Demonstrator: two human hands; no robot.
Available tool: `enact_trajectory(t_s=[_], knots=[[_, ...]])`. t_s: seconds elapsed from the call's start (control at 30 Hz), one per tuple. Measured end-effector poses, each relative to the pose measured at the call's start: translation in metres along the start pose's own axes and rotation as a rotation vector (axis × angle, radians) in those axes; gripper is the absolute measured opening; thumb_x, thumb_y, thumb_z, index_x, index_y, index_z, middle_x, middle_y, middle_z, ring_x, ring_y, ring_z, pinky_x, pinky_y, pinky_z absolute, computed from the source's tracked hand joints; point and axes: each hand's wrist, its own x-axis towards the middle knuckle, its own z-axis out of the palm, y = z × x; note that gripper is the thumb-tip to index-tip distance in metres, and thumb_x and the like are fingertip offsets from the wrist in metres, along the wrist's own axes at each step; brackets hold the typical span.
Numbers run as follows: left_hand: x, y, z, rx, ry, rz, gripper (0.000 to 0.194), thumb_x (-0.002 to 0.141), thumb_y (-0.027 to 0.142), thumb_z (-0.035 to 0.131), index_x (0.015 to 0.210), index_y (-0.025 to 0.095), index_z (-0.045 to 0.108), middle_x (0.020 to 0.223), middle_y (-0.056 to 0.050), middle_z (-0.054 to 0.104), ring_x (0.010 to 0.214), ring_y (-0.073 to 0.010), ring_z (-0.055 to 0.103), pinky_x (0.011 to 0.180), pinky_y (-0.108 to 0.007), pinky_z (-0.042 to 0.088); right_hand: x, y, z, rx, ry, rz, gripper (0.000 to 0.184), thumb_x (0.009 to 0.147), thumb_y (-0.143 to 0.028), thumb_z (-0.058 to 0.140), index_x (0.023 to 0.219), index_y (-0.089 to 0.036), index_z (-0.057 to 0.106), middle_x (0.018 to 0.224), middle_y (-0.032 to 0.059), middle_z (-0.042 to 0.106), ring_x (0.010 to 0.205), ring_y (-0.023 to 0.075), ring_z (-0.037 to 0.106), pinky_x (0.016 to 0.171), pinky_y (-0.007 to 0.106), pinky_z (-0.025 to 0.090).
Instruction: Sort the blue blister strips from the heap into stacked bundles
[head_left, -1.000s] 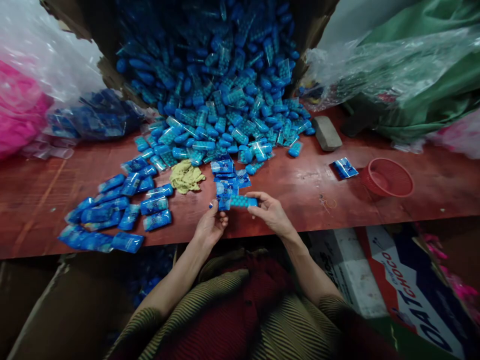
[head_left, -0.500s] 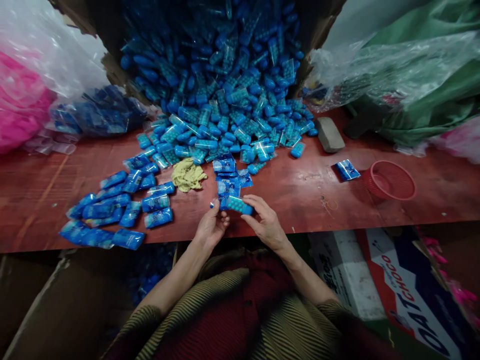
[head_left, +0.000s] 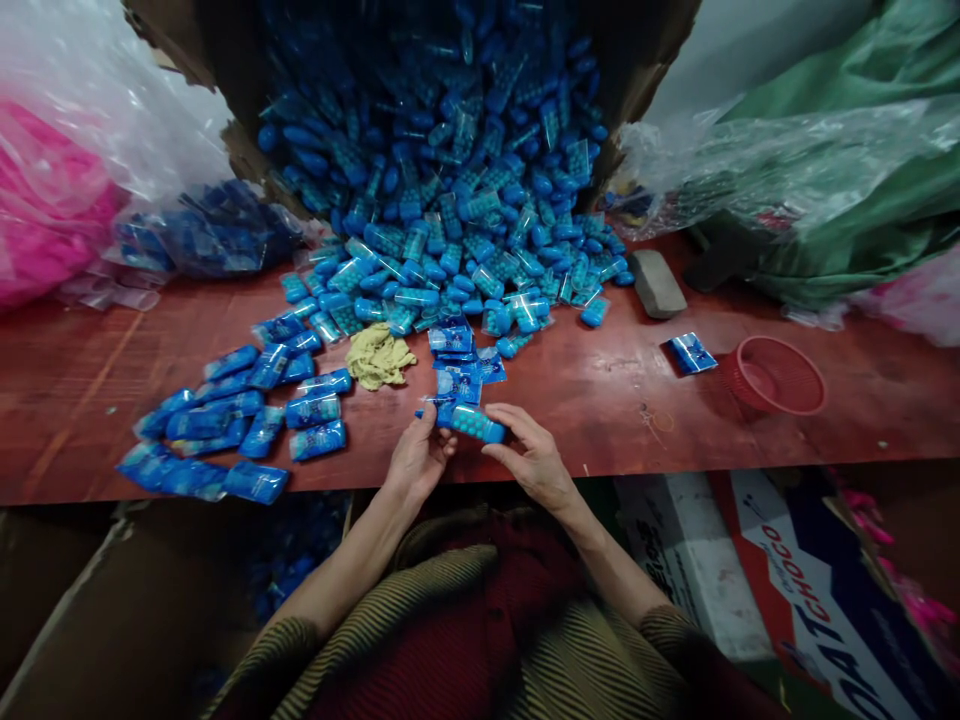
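A clear-sided blue container of turquoise balls (head_left: pixel 477 423) lies level above the table's front edge. My right hand (head_left: pixel 538 458) is closed round its right end, thumb below and fingers on top. My left hand (head_left: pixel 417 458) pinches a blue printed wrapper (head_left: pixel 444 412) at the container's left end. How far the container sits inside the wrapper, I cannot tell. Flat blue wrappers (head_left: pixel 459 380) lie just beyond my hands. A crumpled yellow cloth (head_left: pixel 379 356) is left of them. Several wrapped blue packs (head_left: pixel 225 412) are grouped on the left.
A large heap of blue containers (head_left: pixel 450 240) spills from a cardboard box at the back. On the right are a grey block (head_left: pixel 658 284), a blue wrapper (head_left: pixel 691 353) and a red basket (head_left: pixel 776 376). Plastic bags (head_left: pixel 217 228) flank the heap.
The container and both hands have shifted slightly downward in view, with the container tilting a little more. The left-hand grip on the wrapper has changed slightly. The camera view has moved a little.
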Motion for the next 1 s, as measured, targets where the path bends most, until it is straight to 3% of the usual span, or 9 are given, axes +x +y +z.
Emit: enact_trajectory(t_s=[0.17, 0.37, 0.57, 0.7, 0.8, 1.0], knots=[[0.002, 0.002, -0.002, 0.036, -0.068, 0.077, 0.033, 0.067, 0.037, 0.076, 0.067, 0.016, 0.05, 0.048, 0.005, 0.053, 0.041, -0.0079, 0.05, 0.039, -0.017, 0.039, 0.002, -0.003, -0.002, -0.009, -0.01, -0.035, 0.039, 0.081, -0.024, 0.065, 0.119, -0.027, 0.061, 0.121, 0.0085, 0.06, 0.115, 0.0208, 0.057, 0.1, 0.04, 0.046], [0.003, -0.001, 0.0, 0.078, -0.028, 0.168, 0.029, 0.065, 0.034, 0.077, 0.072, 0.015, 0.056, 0.056, 0.003, 0.06, 0.045, -0.0088, 0.055, 0.041, -0.018, 0.042, 0.0, 0.001, 0.008, 0.049, -0.004, -0.024, 0.04, 0.079, -0.027, 0.067, 0.119, -0.028, 0.06, 0.12, 0.0067, 0.062, 0.114, 0.0216, 0.057, 0.1, 0.041, 0.046], [0.004, -0.001, 0.001, 0.017, -0.034, 0.067, 0.022, 0.074, 0.033, 0.07, 0.077, 0.014, 0.058, 0.069, -0.003, 0.068, 0.059, -0.0139, 0.064, 0.054, -0.024, 0.052, -0.012, 0.017, 0.027, -0.088, 0.051, -0.064, 0.038, 0.085, -0.021, 0.059, 0.123, -0.027, 0.057, 0.124, 0.008, 0.059, 0.116, 0.021, 0.056, 0.104, 0.04, 0.044], [0.003, 0.003, 0.001, 0.048, -0.055, 0.039, 0.02, 0.071, 0.025, 0.073, 0.08, 0.015, 0.058, 0.073, -0.002, 0.069, 0.061, -0.0144, 0.065, 0.057, -0.026, 0.053, -0.014, 0.02, 0.033, -0.111, 0.041, -0.046, 0.038, 0.087, -0.021, 0.056, 0.124, -0.028, 0.057, 0.125, 0.007, 0.058, 0.117, 0.0209, 0.055, 0.105, 0.041, 0.043], [0.003, 0.004, 0.002, 0.061, -0.049, 0.05, 0.018, 0.069, 0.018, 0.074, 0.076, 0.014, 0.058, 0.068, 0.0, 0.067, 0.058, -0.0123, 0.063, 0.061, -0.025, 0.053, -0.011, 0.018, 0.033, -0.047, 0.04, -0.002, 0.038, 0.084, -0.024, 0.061, 0.122, -0.028, 0.059, 0.124, 0.0066, 0.059, 0.117, 0.0216, 0.055, 0.105, 0.04, 0.043], [0.002, 0.005, 0.0, 0.086, -0.145, -0.086, 0.007, 0.08, 0.014, 0.061, 0.076, 0.01, 0.064, 0.075, -0.007, 0.07, 0.065, -0.0139, 0.065, 0.064, -0.026, 0.054, -0.007, 0.013, 0.03, 0.317, 0.007, 0.201, 0.025, 0.085, -0.026, 0.057, 0.109, -0.027, 0.065, 0.118, 0.0047, 0.062, 0.114, 0.019, 0.057, 0.095, 0.035, 0.049]])
